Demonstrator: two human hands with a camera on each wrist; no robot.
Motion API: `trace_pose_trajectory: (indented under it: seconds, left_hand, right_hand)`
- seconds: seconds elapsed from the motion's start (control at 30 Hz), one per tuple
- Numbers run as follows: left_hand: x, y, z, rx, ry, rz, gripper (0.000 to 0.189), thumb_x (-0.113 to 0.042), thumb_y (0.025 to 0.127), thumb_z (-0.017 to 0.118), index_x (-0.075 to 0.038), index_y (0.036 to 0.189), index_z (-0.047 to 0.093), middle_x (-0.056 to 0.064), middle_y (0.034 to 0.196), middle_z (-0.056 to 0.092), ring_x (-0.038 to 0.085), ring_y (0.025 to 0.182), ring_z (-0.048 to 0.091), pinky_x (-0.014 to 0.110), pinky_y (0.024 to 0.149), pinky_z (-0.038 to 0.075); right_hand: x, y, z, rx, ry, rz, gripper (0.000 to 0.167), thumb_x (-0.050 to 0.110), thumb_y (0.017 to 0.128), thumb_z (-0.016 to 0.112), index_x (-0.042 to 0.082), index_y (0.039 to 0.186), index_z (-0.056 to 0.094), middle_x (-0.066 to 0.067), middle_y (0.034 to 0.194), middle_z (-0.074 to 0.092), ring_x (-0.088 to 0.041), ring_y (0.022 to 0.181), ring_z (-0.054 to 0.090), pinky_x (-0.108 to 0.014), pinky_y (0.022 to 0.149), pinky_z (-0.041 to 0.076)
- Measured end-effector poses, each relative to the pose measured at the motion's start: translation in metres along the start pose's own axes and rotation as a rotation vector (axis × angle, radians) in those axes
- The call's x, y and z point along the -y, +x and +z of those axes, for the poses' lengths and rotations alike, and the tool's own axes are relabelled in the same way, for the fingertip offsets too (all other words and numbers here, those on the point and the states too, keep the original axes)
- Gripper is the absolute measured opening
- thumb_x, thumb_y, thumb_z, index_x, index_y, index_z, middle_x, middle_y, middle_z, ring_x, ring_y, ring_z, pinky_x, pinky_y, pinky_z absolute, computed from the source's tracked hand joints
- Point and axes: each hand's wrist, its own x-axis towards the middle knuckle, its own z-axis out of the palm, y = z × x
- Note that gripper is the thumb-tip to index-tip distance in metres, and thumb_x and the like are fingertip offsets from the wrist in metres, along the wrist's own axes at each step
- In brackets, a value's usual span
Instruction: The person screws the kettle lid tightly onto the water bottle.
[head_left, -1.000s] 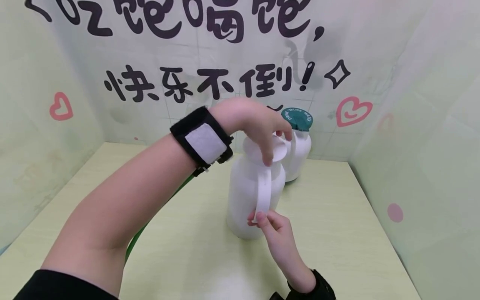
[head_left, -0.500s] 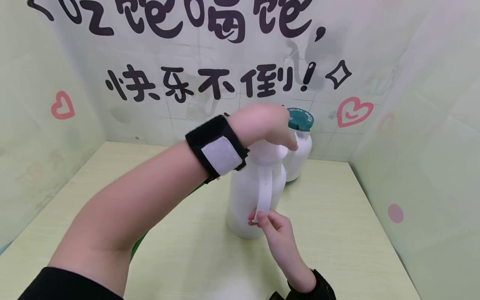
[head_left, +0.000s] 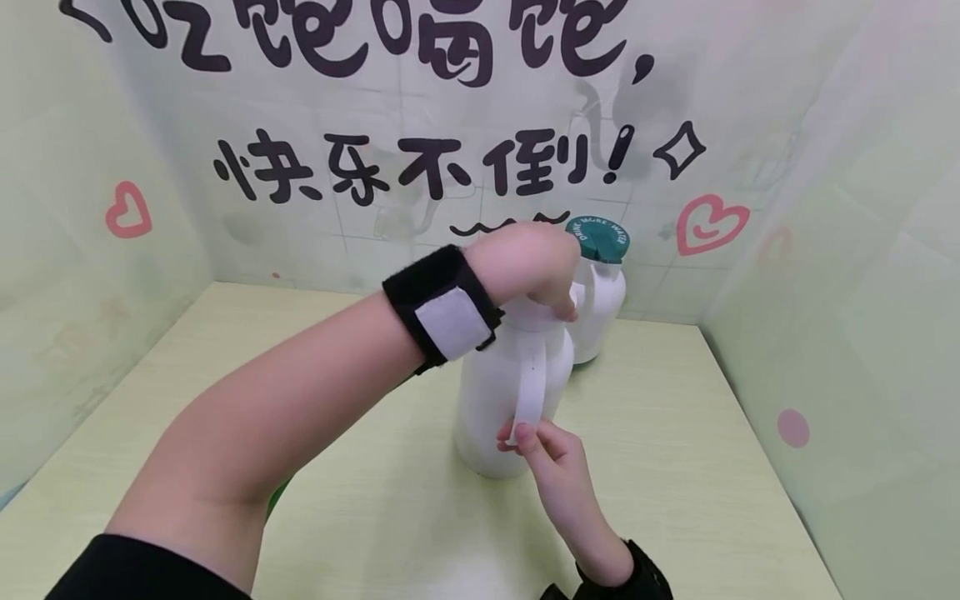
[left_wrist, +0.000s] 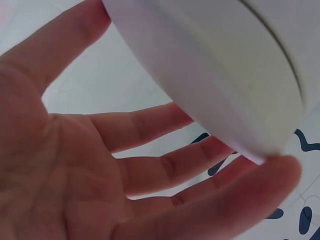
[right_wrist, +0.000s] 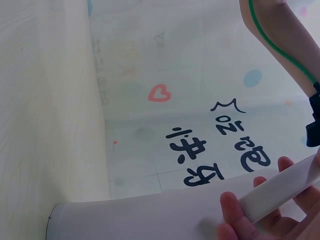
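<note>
A white jug (head_left: 482,404) stands upright on the table, its handle (head_left: 532,375) facing me. My left hand (head_left: 542,260) reaches over the top from the left, its fingers curved around the jug's white lid (head_left: 527,314). In the left wrist view the fingertips touch the rim of the lid (left_wrist: 215,75), while the palm is apart from it. My right hand (head_left: 553,467) pinches the lower end of the handle between thumb and fingers. The right wrist view shows its fingers around the handle (right_wrist: 282,192). Part of the lid is hidden behind the left hand.
Just behind the jug, to the right, stands another white jug (head_left: 598,308) with a green lid (head_left: 603,239). Printed sheets (head_left: 375,242) wall in the pale wooden table (head_left: 660,433) at the back and both sides. A green cable (right_wrist: 277,47) runs along the left forearm.
My left hand has turned about the lid, its thumb side swinging right, and the wrist has shifted right and slightly down. The right hand and the jug stay in place.
</note>
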Motion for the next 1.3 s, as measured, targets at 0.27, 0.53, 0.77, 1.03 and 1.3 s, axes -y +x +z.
trace_pose_trajectory:
  seconds: [0.27, 0.53, 0.77, 1.03, 1.3]
  left_hand:
    - [0.004, 0.003, -0.001, 0.015, 0.042, 0.086, 0.042, -0.041, 0.085, 0.071, -0.01, 0.109, 0.059, 0.001, 0.102, 0.057, 0.018, 0.093, 0.053, 0.032, 0.079, 0.047]
    - [0.01, 0.006, -0.004, 0.027, 0.038, 0.163, 0.039, -0.04, 0.082, 0.074, -0.008, 0.101, 0.06, 0.001, 0.093, 0.052, 0.016, 0.085, 0.049, 0.029, 0.072, 0.044]
    - [0.02, 0.008, -0.007, 0.066, -0.043, 0.231, 0.045, -0.031, 0.078, 0.079, -0.011, 0.113, 0.058, 0.003, 0.111, 0.052, 0.019, 0.092, 0.051, 0.031, 0.069, 0.048]
    - [0.025, 0.009, -0.012, 0.129, -0.077, 0.261, 0.049, -0.026, 0.076, 0.081, -0.015, 0.116, 0.056, 0.003, 0.123, 0.049, 0.02, 0.098, 0.052, 0.032, 0.069, 0.051]
    - [0.027, 0.009, -0.013, 0.126, -0.033, 0.318, 0.051, -0.023, 0.074, 0.082, -0.017, 0.117, 0.055, -0.001, 0.121, 0.049, 0.018, 0.096, 0.05, 0.029, 0.072, 0.047]
  right_hand:
    - [-0.002, 0.0, -0.001, 0.002, 0.003, -0.007, 0.022, 0.005, 0.099, 0.05, -0.008, 0.091, 0.065, -0.008, 0.088, 0.066, -0.023, 0.084, 0.065, -0.036, 0.08, 0.051]
    - [-0.003, 0.0, -0.002, 0.001, 0.007, -0.016, 0.022, 0.005, 0.099, 0.049, -0.009, 0.091, 0.065, -0.011, 0.089, 0.066, -0.022, 0.084, 0.065, -0.036, 0.08, 0.052]
    - [-0.004, 0.0, -0.003, 0.005, -0.003, -0.02, 0.021, 0.005, 0.099, 0.049, -0.008, 0.091, 0.065, -0.017, 0.089, 0.066, -0.023, 0.084, 0.065, -0.035, 0.08, 0.052]
    - [-0.004, 0.0, -0.002, 0.002, 0.008, -0.007, 0.021, 0.005, 0.098, 0.05, -0.008, 0.091, 0.065, -0.009, 0.089, 0.066, -0.023, 0.085, 0.065, -0.036, 0.081, 0.052]
    - [-0.004, 0.0, -0.003, 0.01, 0.016, -0.02, 0.021, 0.005, 0.098, 0.05, -0.009, 0.091, 0.064, -0.009, 0.089, 0.066, -0.023, 0.085, 0.065, -0.036, 0.081, 0.052]
